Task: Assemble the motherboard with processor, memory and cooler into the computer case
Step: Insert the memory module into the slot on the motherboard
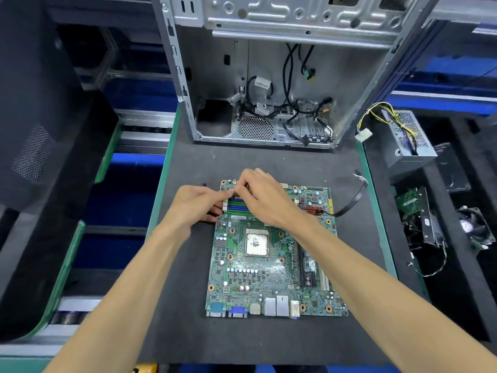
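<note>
Seemingly both hands (231, 195) pinch something over the motherboard (269, 265) slots.

A green rectangular motherboard (271, 254) is laid flat on the dark bench mat, ports toward the near edge. A square silver processor (256, 244) is seated at its centre. Blue and green memory slots (238, 205) are seen near its far edge. An open grey metal computer case (269, 76) is stood upright behind it.
</note>
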Motion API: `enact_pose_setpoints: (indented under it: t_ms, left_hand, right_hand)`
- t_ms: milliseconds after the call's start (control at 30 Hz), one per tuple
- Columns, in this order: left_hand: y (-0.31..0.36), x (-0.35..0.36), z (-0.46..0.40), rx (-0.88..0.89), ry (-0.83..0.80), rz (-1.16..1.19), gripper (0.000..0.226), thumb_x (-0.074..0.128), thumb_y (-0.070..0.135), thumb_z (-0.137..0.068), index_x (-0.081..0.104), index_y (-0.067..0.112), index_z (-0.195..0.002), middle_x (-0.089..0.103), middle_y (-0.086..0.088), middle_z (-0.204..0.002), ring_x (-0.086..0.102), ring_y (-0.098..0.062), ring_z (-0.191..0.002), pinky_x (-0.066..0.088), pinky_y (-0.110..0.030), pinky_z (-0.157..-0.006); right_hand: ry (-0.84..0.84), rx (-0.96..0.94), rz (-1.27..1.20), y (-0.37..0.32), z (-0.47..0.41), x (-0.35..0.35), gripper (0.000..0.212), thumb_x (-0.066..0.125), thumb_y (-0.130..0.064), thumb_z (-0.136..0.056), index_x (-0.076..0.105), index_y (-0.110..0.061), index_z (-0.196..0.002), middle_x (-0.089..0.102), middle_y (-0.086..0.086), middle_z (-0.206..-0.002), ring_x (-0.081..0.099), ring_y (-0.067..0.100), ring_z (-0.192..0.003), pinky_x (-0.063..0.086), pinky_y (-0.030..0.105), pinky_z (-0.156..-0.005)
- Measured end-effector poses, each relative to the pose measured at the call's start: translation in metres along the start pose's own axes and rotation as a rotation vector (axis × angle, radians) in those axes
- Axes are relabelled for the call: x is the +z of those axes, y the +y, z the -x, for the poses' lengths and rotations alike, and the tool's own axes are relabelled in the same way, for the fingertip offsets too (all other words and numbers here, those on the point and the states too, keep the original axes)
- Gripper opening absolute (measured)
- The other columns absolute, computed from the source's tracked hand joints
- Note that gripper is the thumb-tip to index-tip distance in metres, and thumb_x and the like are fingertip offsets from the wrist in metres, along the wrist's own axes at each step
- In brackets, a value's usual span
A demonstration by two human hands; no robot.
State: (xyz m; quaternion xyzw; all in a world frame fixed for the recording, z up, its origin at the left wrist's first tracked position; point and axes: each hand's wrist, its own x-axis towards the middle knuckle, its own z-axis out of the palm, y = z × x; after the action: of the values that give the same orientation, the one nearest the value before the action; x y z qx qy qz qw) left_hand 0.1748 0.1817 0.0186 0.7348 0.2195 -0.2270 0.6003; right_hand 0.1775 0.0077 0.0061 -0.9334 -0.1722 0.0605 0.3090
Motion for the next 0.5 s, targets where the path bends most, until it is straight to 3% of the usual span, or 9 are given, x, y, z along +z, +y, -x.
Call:
enact_pose_setpoints:
  t_ms: [167,333,400,500]
  left_hand:
    - [0.003,0.008,0.001,0.012,0.081,-0.036,0.021,0.083,0.025,-0.075,0.068,0.011,-0.070,0.065,0.004,-0.057,0.059,-0.009,-0.055,0.042,-0.019,-0.044]
    - [0.003,0.009,0.004,0.032,0.092,-0.079,0.023,0.080,0.028,-0.078,0.066,0.013,-0.067,0.064,0.007,-0.054,0.059,-0.011,-0.057,0.039,-0.021,-0.045]
    - [0.004,0.010,0.004,0.063,0.097,-0.162,0.023,0.077,0.030,-0.080,0.065,0.013,-0.072,0.064,0.006,-0.061,0.060,-0.013,-0.063,0.041,-0.023,-0.051]
    - [0.007,0.020,0.008,0.234,0.209,-0.457,0.011,0.069,0.030,-0.083,0.064,0.021,-0.087,0.066,0.006,-0.084,0.062,-0.018,-0.085,0.050,-0.033,-0.076]
  right_hand:
    - [-0.023,0.089,-0.077,-0.004,-0.002,-0.002,0.012,0.034,-0.030,-0.106,0.043,-0.024,-0.099,0.058,-0.001,-0.100,0.053,0.023,-0.094,0.045,0.045,-0.081]
    - [-0.010,0.087,-0.070,-0.007,-0.004,-0.001,0.011,0.034,-0.033,-0.105,0.041,-0.030,-0.097,0.056,-0.005,-0.097,0.055,0.016,-0.089,0.049,0.046,-0.079]
    - [0.006,0.082,-0.091,-0.007,-0.004,-0.002,0.011,0.038,-0.032,-0.104,0.045,-0.030,-0.097,0.056,-0.007,-0.092,0.053,0.011,-0.087,0.049,0.045,-0.078]
    - [0.103,0.082,-0.133,-0.005,-0.001,-0.005,0.012,0.045,-0.024,-0.103,0.056,-0.022,-0.097,0.055,-0.014,-0.080,0.047,0.010,-0.086,0.047,0.040,-0.075]
